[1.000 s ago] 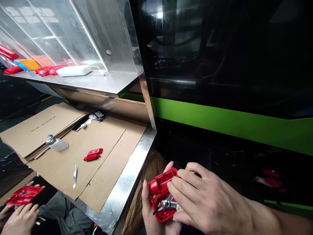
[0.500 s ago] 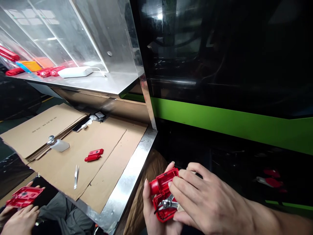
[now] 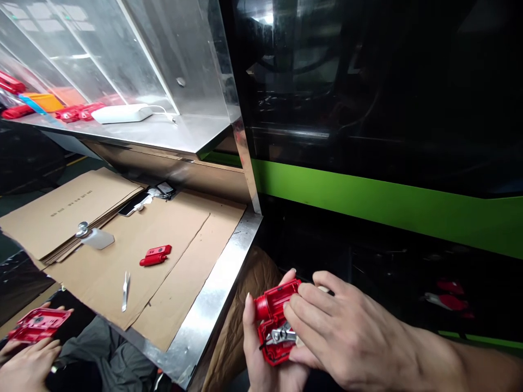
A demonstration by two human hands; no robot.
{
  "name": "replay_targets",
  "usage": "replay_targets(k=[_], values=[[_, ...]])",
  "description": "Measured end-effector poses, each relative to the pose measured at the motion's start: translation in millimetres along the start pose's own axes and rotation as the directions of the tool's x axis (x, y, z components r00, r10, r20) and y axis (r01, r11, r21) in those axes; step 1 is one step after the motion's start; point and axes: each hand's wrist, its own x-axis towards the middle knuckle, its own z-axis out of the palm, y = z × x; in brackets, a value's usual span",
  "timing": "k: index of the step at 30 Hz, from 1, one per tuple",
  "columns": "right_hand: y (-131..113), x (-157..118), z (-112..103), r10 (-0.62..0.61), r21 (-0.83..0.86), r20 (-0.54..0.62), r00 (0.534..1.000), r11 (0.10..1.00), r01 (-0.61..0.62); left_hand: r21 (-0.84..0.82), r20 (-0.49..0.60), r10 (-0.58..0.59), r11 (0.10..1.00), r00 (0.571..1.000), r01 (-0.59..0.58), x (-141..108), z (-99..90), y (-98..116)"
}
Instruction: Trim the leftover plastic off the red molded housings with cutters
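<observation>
A red plastic housing [image 3: 274, 300], with a threaded round end and a hollow, ribbed inside, rests in my left hand [image 3: 256, 348]. That hand is closed around it from below and from the left. My right hand [image 3: 347, 326] lies over the housing's right side, its fingers wrapped round a pair of metal cutting pliers [image 3: 283, 333] with pale handles. The pliers' jaws are inside the lower hollow of the housing, beside a thin black bit at its left edge. My right fingers hide most of the handles and the housing's right end.
On the cardboard-covered table [image 3: 183, 283] lie a small red part [image 3: 156, 255], tweezers [image 3: 126, 292], a pump bottle [image 3: 96, 237] and stacked cardboard [image 3: 73, 207]. A co-worker's hands [image 3: 30, 365] hold another red housing [image 3: 38, 325]. A metal shelf [image 3: 196, 130] overhangs; a black-and-green machine [image 3: 368, 196] stands ahead.
The view has shifted slightly, so the table items sit a little further left and higher. Both hands keep their hold, with the pliers' jaws still inside the housing.
</observation>
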Motion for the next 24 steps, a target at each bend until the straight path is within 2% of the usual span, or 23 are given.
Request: replay_targets(k=[5, 8, 10, 12, 14, 15, 17, 20, 22, 24], values=[[2.3, -4.1, 3.7, -0.013, 0.071, 0.035, 0.999, 0.997, 0.011, -0.131, -0.042, -0.06, 0.99, 0.997, 0.054, 1.3, 2.3, -7.4], [6.2, -8.3, 0.4, 0.003, 0.082, 0.057, 0.998, 0.997, -0.008, -0.092, -0.077, -0.036, 0.995, 0.996, 0.029, 2.6, 2.1, -9.7], [7.0, -12.2, -1.8, 0.081, 0.076, 0.061, 0.995, 0.993, -0.085, -0.015, -0.119, 0.021, 1.0, 0.993, -0.023, 4.0, 1.3, -9.0], [2.9, -16.5, -0.2, 0.233, 0.154, 0.011, 0.972, 0.96, -0.232, 0.068, -0.183, 0.112, 0.993, 0.977, -0.101, 5.7, 0.0, -8.0], [-6.7, -20.6, 7.2, 0.411, 0.359, -0.066, 0.909, 0.86, -0.363, 0.137, -0.241, 0.206, 0.975, 0.948, -0.177, 7.5, -2.3, -8.6], [-12.9, -22.4, 12.8, 0.48, 0.471, -0.081, 0.874, 0.791, -0.391, 0.162, -0.261, 0.246, 0.964, 0.933, -0.209, 8.3, -3.8, -10.1], [-25.0, -25.1, 25.1, 0.544, 0.62, -0.042, 0.838, 0.672, -0.405, 0.186, -0.287, 0.3, 0.949, 0.91, -0.254, 9.7, -7.2, -15.2], [-36.0, -26.9, 37.9, 0.592, 0.703, 0.039, 0.805, 0.556, -0.443, 0.185, -0.304, 0.328, 0.941, 0.894, -0.282, 11.3, -13.1, -26.9], [-38.7, -26.7, 40.4, 0.627, 0.76, 0.077, 0.775, 0.466, -0.453, 0.207, -0.262, 0.383, 0.919, 0.886, -0.336, 12.0, -16.4, -34.8], [-41.4, -26.3, 40.8, 0.646, 0.798, 0.127, 0.753, 0.384, -0.464, 0.263, -0.166, 0.454, 0.876, 0.875, -0.405, 11.6, -17.2, -40.5]])
